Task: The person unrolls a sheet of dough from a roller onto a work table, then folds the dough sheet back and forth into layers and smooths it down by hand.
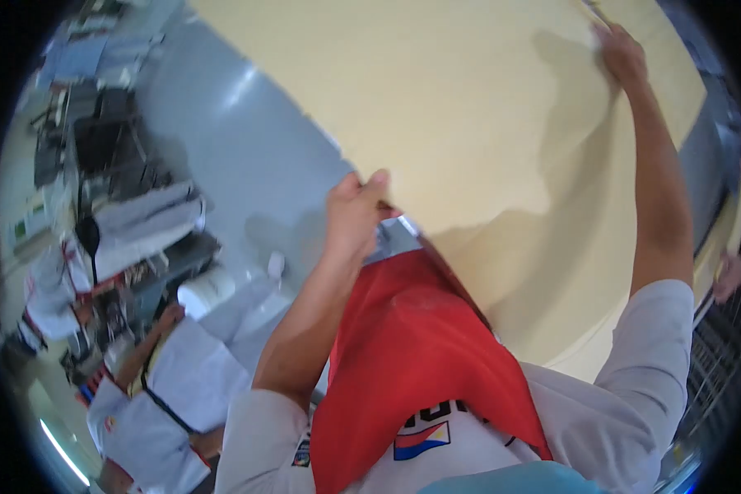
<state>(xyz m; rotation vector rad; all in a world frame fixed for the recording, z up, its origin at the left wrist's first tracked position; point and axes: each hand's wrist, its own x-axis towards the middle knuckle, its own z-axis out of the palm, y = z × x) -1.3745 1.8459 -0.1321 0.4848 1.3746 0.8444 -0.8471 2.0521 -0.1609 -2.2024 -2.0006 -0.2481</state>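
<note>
A wide, pale yellow sheet (469,107) that looks like dough spreads over a grey table (239,123). At its near left edge is my left hand (356,212), closed with the thumb on top; what lies between its fingers is hidden. Just below that hand, a shiny metal-like strip (409,226) shows along the edge by my red apron (420,305). My right arm reaches far across the sheet. There my right hand (622,56) is closed around a thin tool (594,10), whose far end is cut off by the view's top.
To the left, a co-worker in white (193,370) stands by the table, near a white cylindrical container (206,291). Racks and equipment (107,140) fill the far left. At the right edge another person's hand (728,276) shows above a wire rack (716,337).
</note>
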